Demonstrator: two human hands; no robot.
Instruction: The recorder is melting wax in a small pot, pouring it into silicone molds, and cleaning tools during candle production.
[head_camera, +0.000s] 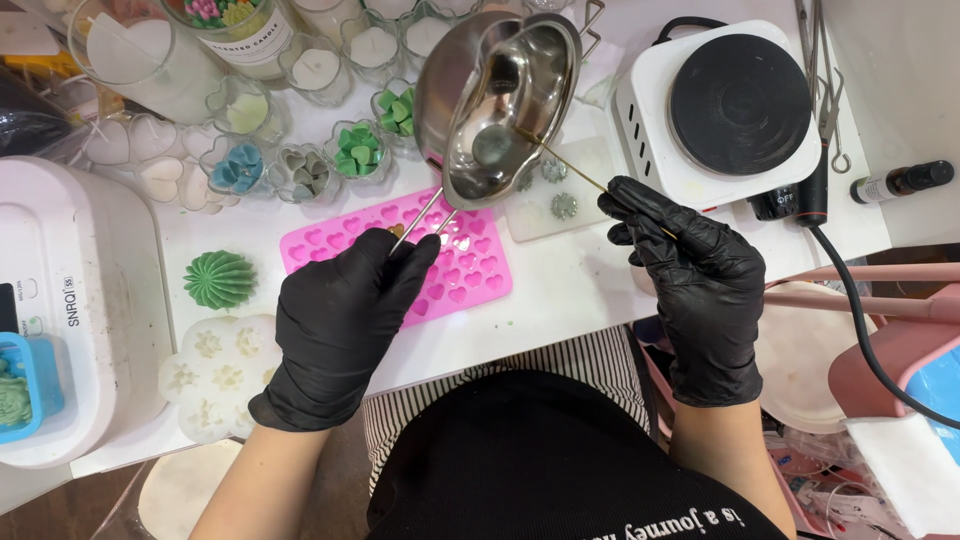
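Observation:
My left hand (340, 320), in a black glove, grips the wire handle of a steel melting pot (495, 100) and holds it tipped above the table. My right hand (690, 270), also gloved, pinches a thin wooden stick (565, 165) whose tip reaches into the pot, where a little grey-green wax sits at the bottom. Under the pot lies a pink silicone mould (470, 265) with several small heart cavities. A clear mould (560, 200) with small round shapes lies just right of the pot.
A white electric hotplate (730, 110) with a black cord stands at the back right. Small glass heart cups (300, 165) with coloured wax pieces line the back left. A green ribbed candle (220, 280), a white flower mould (215, 375) and a white machine (70, 300) are left.

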